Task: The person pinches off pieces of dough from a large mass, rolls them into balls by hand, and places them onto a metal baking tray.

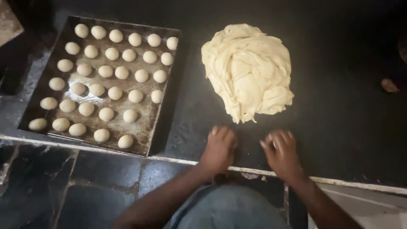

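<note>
Here the dark counter [339,106] lies bare to the right of the dough mound [248,70]; the tray [165,110] of dough balls [114,93] sits left. Near its front edge, left hand [219,149] and right hand [282,153] press palm-down, fingers curled; whether they cover anything, I cannot tell.

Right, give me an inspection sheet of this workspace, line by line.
Surface: dark counter, pale front edge.
Job's things: big dough mass; metal tray with rows of dough balls.
Clutter: small crumbs at the counter edge.
Grippers: left hand and right hand palm-down on the counter below the dough; cannot tell if anything lies under them.
Cables: nothing seen.
Surroundings: dark tiled floor.
</note>
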